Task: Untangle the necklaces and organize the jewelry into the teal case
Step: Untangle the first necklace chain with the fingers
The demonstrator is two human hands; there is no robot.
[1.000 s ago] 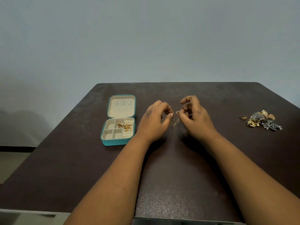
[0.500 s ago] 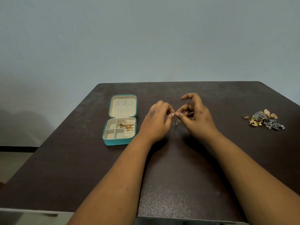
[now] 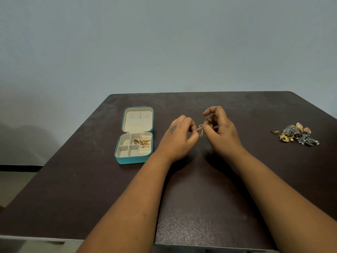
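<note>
While open, teal case (image 3: 127, 159) holds gold chains (image 3: 141, 142).

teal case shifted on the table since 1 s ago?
No. The teal case sits in the same spot near the table's left edge; small frame offsets match head-camera motion.

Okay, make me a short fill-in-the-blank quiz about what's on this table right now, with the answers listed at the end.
1. The teal case lies on the dark table with its lid ____.
2. Both hands, the left hand and the right hand, pinch a thin ____ between them.
3. The loose jewelry pile lies to the ____ of the hands.
4. A gold chain already lies inside the ____.

Answers: open; necklace; right; case
</note>
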